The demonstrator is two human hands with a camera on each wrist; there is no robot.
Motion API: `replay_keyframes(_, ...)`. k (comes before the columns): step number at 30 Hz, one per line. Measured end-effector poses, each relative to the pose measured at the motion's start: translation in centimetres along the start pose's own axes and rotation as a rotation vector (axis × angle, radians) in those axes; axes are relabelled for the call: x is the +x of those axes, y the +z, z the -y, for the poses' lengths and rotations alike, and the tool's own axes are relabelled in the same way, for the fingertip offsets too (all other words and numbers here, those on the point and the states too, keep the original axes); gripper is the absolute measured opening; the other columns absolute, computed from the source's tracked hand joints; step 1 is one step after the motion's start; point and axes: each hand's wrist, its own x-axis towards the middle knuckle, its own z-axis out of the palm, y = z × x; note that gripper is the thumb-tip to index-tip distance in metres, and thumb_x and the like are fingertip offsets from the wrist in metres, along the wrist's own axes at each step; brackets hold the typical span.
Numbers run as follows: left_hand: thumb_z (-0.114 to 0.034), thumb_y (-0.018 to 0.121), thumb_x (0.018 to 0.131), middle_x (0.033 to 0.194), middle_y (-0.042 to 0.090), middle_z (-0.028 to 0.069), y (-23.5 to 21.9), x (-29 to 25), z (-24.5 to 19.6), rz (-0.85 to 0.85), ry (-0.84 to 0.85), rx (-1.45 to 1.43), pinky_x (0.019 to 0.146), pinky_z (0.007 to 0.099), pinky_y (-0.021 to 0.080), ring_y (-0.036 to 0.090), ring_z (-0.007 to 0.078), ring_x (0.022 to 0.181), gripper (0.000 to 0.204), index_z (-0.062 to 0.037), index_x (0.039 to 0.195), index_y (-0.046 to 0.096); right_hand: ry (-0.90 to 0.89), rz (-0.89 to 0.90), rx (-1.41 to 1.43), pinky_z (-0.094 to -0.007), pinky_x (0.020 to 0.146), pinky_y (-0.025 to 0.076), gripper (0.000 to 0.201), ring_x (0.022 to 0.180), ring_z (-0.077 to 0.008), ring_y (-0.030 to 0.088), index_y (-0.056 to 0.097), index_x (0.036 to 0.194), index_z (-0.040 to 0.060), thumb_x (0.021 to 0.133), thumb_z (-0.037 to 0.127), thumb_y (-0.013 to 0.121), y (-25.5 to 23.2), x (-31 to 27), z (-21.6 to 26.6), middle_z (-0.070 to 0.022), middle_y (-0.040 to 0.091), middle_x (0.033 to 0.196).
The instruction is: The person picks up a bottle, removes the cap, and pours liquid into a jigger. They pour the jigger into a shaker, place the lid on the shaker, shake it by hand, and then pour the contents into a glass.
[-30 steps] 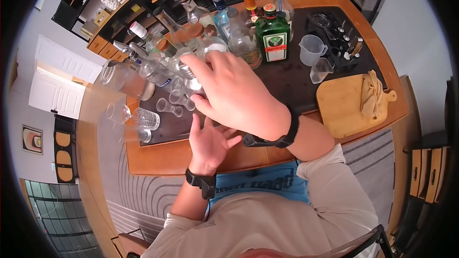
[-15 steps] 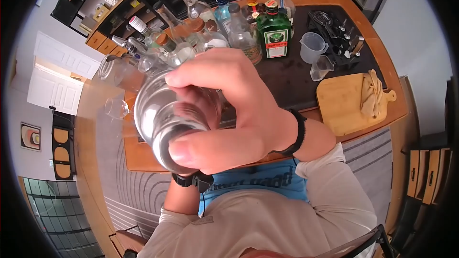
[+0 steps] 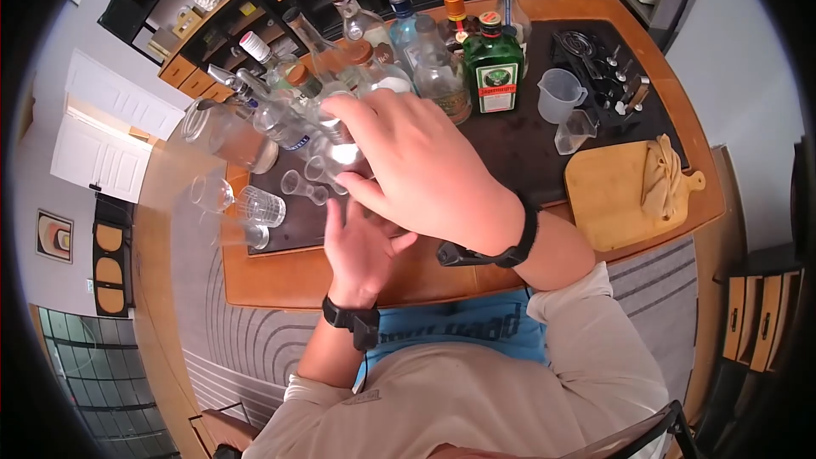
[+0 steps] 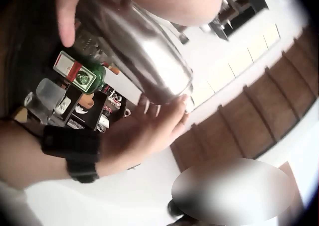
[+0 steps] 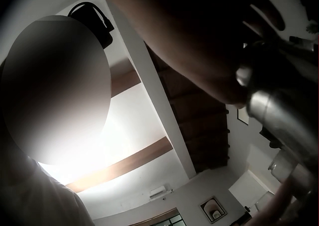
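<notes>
My right hand (image 3: 425, 161) grips a metal cocktail shaker (image 3: 344, 155) above the table's near left, thumb on the near side and fingers over the far side. Most of the shaker is hidden behind that hand in the head view. Its long shiny body (image 4: 154, 61) shows in the left wrist view, with the right hand's fingers at one end. Below and nearer the body, my left hand (image 3: 361, 255) is turned palm up, its fingers spread and partly covered by the right hand. The right wrist view is dark, with the shaker (image 5: 279, 119) at its right edge.
Several bottles crowd the back of the table, among them a green bottle (image 3: 495, 68). Small clear jiggers (image 3: 303, 187) and glasses (image 3: 262, 206) stand at left. On the right are a plastic jug (image 3: 561, 95), black bar tools (image 3: 608, 72) and a wooden board (image 3: 620, 191) with a cloth.
The shaker came up close to the head camera half a second ago. Now it is back down over the table, still in the right hand, with the left hand in view below.
</notes>
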Motion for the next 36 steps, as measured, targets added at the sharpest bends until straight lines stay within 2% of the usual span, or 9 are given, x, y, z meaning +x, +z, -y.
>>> replay_keyframes(3, -0.073, 0.029, 0.11, 0.16, 0.05, 0.0209, 1.3, -1.5, 0.0, 0.04, 0.671, 0.16, 0.119, 0.0547, 0.046, 0.058, 0.0372, 0.141, 0.085, -0.007, 0.162, 0.039, -0.281, -0.234, 0.271, -0.044, 0.087, 0.055, 0.058, 0.1, -0.0341, 0.067, 0.064, 0.137, 0.0152, 0.084, 0.018, 0.087, -2.1, 0.9, 1.4, -0.0161, 0.064, 0.126)
replay_keyframes(9, -0.074, 0.029, 0.11, 0.157, 0.053, 0.0202, 0.4, -0.5, -0.8, -0.108, 0.536, 0.129, 0.114, 0.0528, 0.051, 0.059, 0.0377, 0.139, 0.087, -0.0054, 0.163, 0.038, -0.505, -0.384, 0.284, -0.0434, 0.089, 0.052, 0.055, 0.103, -0.0309, 0.066, 0.071, 0.127, 0.0228, 0.076, 0.027, 0.092, -0.5, 0.5, 1.8, -0.012, 0.062, 0.132)
replay_keyframes(11, -0.074, 0.028, 0.11, 0.156, 0.054, 0.02, 0.7, 0.0, -1.3, -0.155, 0.478, 0.127, 0.112, 0.0521, 0.053, 0.059, 0.038, 0.139, 0.088, -0.0048, 0.163, 0.037, -0.201, -0.151, 0.176, -0.046, 0.087, 0.054, 0.06, 0.102, -0.0357, 0.066, 0.062, 0.134, 0.0143, 0.08, 0.019, 0.087, -0.9, 0.3, 1.6, -0.0129, 0.063, 0.119)
replay_keyframes(13, -0.078, 0.028, 0.108, 0.153, 0.056, 0.0189, -0.3, 0.3, -1.3, -0.026, 0.015, 0.055, 0.092, 0.0504, 0.065, 0.065, 0.0354, 0.132, 0.091, -0.0081, 0.166, 0.034, 0.065, 0.028, 0.013, -0.0469, 0.087, 0.054, 0.062, 0.1, -0.0368, 0.065, 0.058, 0.137, 0.0114, 0.082, 0.017, 0.085, -0.3, -0.2, 0.5, -0.0131, 0.063, 0.11)
replay_keyframes(16, -0.078, 0.028, 0.108, 0.158, 0.053, 0.0163, -1.1, -0.1, 0.2, -0.049, -0.052, 0.064, 0.09, 0.0505, 0.066, 0.065, 0.0342, 0.133, 0.09, -0.0103, 0.168, 0.03, 0.115, 0.067, -0.113, -0.0467, 0.085, 0.054, 0.063, 0.097, -0.0367, 0.065, 0.057, 0.138, 0.0113, 0.082, 0.016, 0.085, -0.7, -0.3, 0.2, -0.0123, 0.062, 0.104)
replay_keyframes(26, -0.075, 0.033, 0.108, 0.161, 0.052, 0.0162, 1.7, -2.0, -1.4, -0.082, 0.719, 0.081, 0.121, 0.0565, 0.046, 0.05, 0.0349, 0.149, 0.089, -0.0068, 0.166, 0.037, -0.38, -0.473, 0.393, -0.0419, 0.079, 0.054, 0.05, 0.094, -0.0312, 0.066, 0.07, 0.119, 0.0179, 0.075, 0.015, 0.095, -2.9, 0.3, 2.9, -0.0231, 0.063, 0.13)
replay_keyframes(29, -0.075, 0.033, 0.108, 0.161, 0.052, 0.0165, 2.3, -1.5, -1.6, -0.146, 0.626, 0.121, 0.119, 0.0559, 0.047, 0.052, 0.0366, 0.148, 0.089, -0.0073, 0.165, 0.038, -0.507, -0.591, 0.404, -0.0401, 0.08, 0.054, 0.052, 0.095, -0.0292, 0.065, 0.069, 0.119, 0.02, 0.074, 0.018, 0.097, -1.5, 0.8, 2.1, -0.0185, 0.062, 0.129)
replay_keyframes(32, -0.076, 0.034, 0.107, 0.161, 0.052, 0.0169, 3.1, -0.7, -2.0, -0.199, 0.525, 0.17, 0.118, 0.0552, 0.049, 0.053, 0.0383, 0.147, 0.089, -0.0078, 0.165, 0.039, -0.246, -0.286, 0.161, -0.0441, 0.078, 0.055, 0.06, 0.092, -0.0315, 0.067, 0.062, 0.13, 0.0152, 0.077, 0.017, 0.091, -2.1, 0.4, 1.7, -0.0148, 0.063, 0.117)
replay_keyframes(36, -0.08, 0.035, 0.105, 0.16, 0.044, 0.0226, -3.3, 1.0, 0.0, -0.051, -0.161, -0.019, 0.099, 0.0527, 0.061, 0.056, 0.0434, 0.141, 0.094, -0.0117, 0.169, 0.025, 0.121, 0.057, -0.151, -0.0478, 0.078, 0.055, 0.056, 0.089, -0.0367, 0.068, 0.059, 0.13, 0.0089, 0.082, 0.018, 0.086, -0.5, 0.1, -0.9, -0.0136, 0.064, 0.098)
